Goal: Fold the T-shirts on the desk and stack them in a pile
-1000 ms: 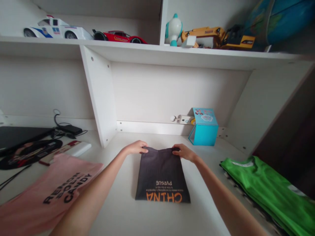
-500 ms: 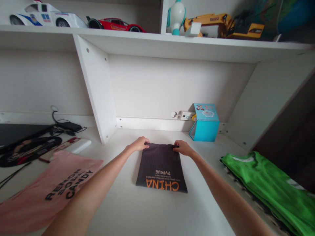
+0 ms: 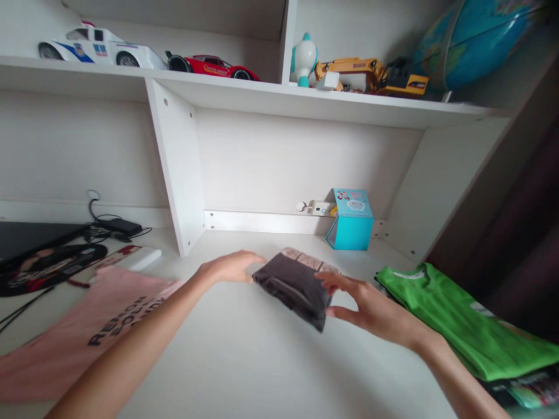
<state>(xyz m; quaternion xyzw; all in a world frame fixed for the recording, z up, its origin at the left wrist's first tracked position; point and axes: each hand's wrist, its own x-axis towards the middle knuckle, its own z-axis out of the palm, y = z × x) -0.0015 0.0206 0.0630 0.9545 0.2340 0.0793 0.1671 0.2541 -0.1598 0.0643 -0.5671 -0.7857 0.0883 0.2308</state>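
A black shirt (image 3: 293, 285), folded into a small thick bundle, lies at an angle on the white desk (image 3: 244, 361) in front of me. My left hand (image 3: 230, 267) rests at the bundle's far left end, its fingers together and closed on the edge. My right hand (image 3: 371, 307) is at the bundle's near right end with its fingers spread apart; the fingertips touch the cloth and the thumb sits beside the lower corner. The orange print on the shirt is hidden inside the fold.
A pink printed shirt (image 3: 87, 331) lies on the left, a green shirt (image 3: 454, 326) on a pile at the right. A blue box (image 3: 350, 220) stands by the back wall. Cables and a dark laptop (image 3: 30, 237) sit far left. Toy cars and a globe (image 3: 476, 35) fill the shelf above.
The flat black shirt has been folded over into a smaller bundle and turned at an angle. My right hand has let go of the far edge and moved nearer to me, fingers spread.
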